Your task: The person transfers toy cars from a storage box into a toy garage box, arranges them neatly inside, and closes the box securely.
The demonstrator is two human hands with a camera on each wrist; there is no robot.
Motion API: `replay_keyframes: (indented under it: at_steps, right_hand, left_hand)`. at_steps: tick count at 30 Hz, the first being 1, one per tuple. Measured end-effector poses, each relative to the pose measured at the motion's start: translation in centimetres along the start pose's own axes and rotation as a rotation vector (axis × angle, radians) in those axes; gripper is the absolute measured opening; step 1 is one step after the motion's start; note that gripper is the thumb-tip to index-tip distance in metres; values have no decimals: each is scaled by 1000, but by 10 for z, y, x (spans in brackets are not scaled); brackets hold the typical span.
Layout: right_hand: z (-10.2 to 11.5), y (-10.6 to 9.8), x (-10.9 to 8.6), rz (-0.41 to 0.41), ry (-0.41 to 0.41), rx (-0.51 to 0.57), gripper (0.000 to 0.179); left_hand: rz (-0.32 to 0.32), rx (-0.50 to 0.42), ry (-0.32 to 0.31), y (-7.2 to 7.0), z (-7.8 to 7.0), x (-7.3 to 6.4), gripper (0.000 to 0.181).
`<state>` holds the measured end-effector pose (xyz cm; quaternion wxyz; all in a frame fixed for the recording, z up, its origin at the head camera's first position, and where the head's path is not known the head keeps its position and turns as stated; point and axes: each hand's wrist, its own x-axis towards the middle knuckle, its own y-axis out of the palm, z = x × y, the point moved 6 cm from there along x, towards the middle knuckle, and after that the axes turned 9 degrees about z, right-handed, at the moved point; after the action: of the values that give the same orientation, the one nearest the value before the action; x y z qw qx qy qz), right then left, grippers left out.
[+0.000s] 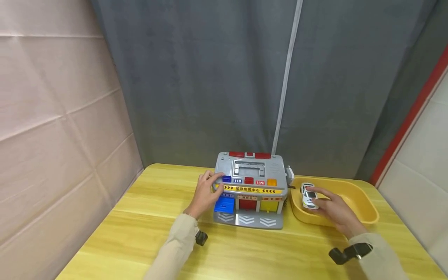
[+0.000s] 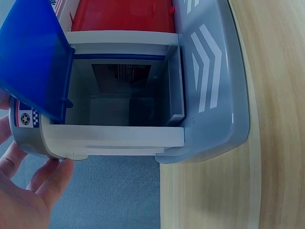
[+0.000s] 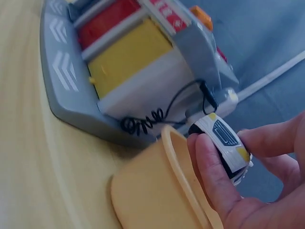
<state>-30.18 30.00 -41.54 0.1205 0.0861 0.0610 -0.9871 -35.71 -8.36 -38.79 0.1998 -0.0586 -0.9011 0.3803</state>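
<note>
A grey toy garage [image 1: 250, 171] stands on the table, with a blue door [image 2: 35, 57] swung up, opening a hollow bay [image 2: 119, 95] with nothing in it. Beside it the red door [image 2: 124, 16] and yellow door [image 3: 128, 57] are closed. My left hand [image 1: 206, 193] grips the garage's upper left corner, fingers near the blue roof light [image 1: 226, 179]. Over the yellow tub, my right hand [image 1: 334, 210] pinches a small white toy car [image 1: 308, 196] between thumb and fingers. The car's end in the right wrist view shows a dark grille and yellow patches.
The yellow tub [image 1: 365, 206] stands right of the garage, close to its side. A coiled black cord [image 3: 147, 121] hangs by the garage's right wall. Behind the wooden table [image 1: 252, 252] hangs a grey curtain [image 1: 203, 85].
</note>
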Motion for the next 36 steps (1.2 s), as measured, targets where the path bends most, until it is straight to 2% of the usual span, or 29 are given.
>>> replay_keyframes:
  at_steps: [12,18,26,30,36]
  right_hand:
    - [-4,23,-21,48,-47,-12,50]
    - [-6,30,-27,43,-34,-41,51]
    - [-16,41,-31,76,-28,-42,53]
    - [-18,47,-31,103,-49,-39,54]
    - [-18,53,-31,97,-51,-41,55]
  left_hand:
    - [-9,-9,-2,0,1,0,35]
    - [3,-5,-13,1,1,0,35]
    - [7,-7,-14,2,1,1,34]
    - [6,-5,-15,1,1,0,34]
    - [6,-7,-11,1,0,0,34]
